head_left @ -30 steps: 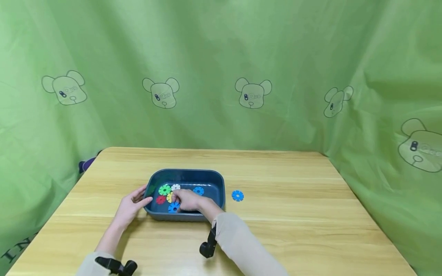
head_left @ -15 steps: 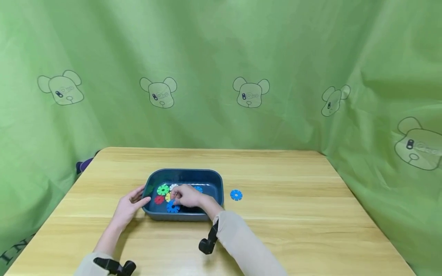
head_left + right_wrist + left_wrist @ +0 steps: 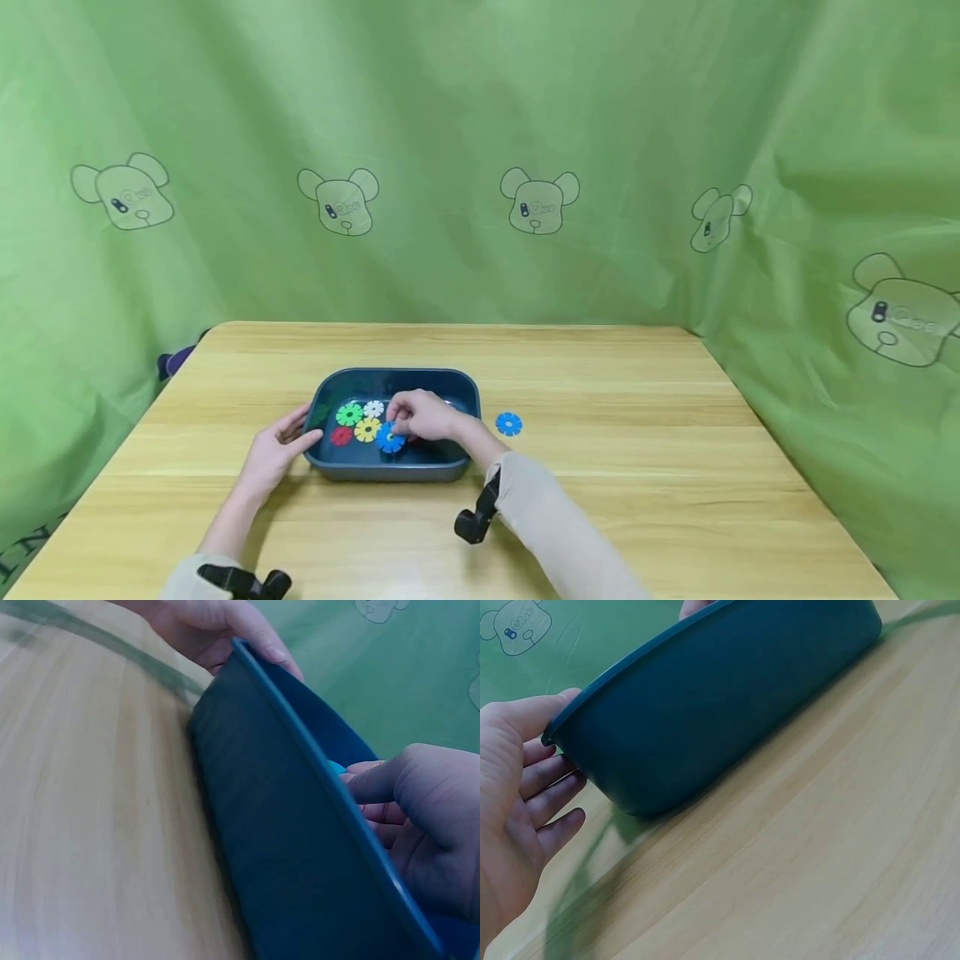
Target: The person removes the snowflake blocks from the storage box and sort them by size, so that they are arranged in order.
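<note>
A dark blue tub (image 3: 375,472) with rounded corners stands on the table. At its left end my left hand (image 3: 274,450) holds the rim, thumb over the edge and the other fingers against the outside wall. Inside the tub, my right hand (image 3: 426,417) pinches a blue notched plastic disc (image 3: 389,439) between thumb and fingers. Left of that disc lie a yellow disc (image 3: 367,430), a red disc (image 3: 341,436), a green disc (image 3: 348,414) and a white disc (image 3: 373,408). In the right wrist view, only a sliver of the blue disc shows behind the tub wall.
Another blue notched disc (image 3: 508,423) lies on the wooden table (image 3: 637,467), just right of the tub. Green cloth (image 3: 450,275) with bear-head outlines hangs behind and at both sides. A purple thing (image 3: 176,362) shows past the table's left edge.
My right hand has lifted slightly and shifted right with the blue disc, uncovering the yellow one. The left hand keeps its hold on the rim. The whole head view has drifted slightly.
</note>
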Demonstrator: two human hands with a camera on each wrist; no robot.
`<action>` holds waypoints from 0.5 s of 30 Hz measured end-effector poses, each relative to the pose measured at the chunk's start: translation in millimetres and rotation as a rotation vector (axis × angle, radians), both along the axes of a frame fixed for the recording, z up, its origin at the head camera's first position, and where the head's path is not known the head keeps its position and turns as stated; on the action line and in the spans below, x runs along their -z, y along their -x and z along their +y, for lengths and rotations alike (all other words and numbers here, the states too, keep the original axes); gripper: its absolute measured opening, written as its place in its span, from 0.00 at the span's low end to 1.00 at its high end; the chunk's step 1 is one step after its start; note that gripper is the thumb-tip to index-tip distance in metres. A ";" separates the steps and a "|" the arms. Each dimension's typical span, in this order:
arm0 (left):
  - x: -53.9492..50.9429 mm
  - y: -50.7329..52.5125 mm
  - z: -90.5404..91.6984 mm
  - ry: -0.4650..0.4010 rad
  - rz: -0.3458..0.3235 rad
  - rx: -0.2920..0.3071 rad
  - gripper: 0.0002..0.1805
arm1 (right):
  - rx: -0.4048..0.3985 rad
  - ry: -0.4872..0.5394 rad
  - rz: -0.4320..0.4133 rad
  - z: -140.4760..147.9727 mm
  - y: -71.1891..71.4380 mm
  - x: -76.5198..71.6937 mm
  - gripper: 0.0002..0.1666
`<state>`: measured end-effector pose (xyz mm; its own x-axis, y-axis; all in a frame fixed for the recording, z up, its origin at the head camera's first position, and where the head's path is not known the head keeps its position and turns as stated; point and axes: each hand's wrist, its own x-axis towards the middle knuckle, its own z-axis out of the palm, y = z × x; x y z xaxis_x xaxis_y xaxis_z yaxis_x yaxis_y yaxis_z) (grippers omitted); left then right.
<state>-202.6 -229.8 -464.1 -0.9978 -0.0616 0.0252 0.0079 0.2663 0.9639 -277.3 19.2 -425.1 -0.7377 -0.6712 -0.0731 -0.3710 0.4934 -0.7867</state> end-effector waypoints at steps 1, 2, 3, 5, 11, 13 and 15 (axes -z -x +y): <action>-0.3 -0.1 -0.2 -0.002 -0.001 0.002 0.31 | 0.004 0.006 0.000 3.0 0.7 -0.8 0.03; -0.5 -0.3 -0.5 -0.001 0.000 0.003 0.32 | 0.008 0.015 0.003 6.1 1.1 -2.0 0.03; -0.7 -0.7 -0.8 0.000 0.000 0.004 0.32 | 0.015 0.029 0.000 9.1 1.7 -3.3 0.04; -1.0 -1.7 -1.2 0.000 0.000 0.005 0.32 | 0.031 0.055 -0.005 15.9 3.3 -5.6 0.04; -2.3 -2.9 0.0 -0.001 -0.002 0.004 0.32 | 0.107 0.165 -0.046 42.9 11.2 -9.9 0.04; -2.5 -2.5 0.6 0.002 -0.003 0.004 0.32 | 0.140 0.200 -0.066 53.3 14.2 -12.0 0.05; -2.7 -1.9 1.3 0.003 -0.004 0.001 0.32 | 0.177 0.231 -0.097 63.5 16.8 -15.5 0.05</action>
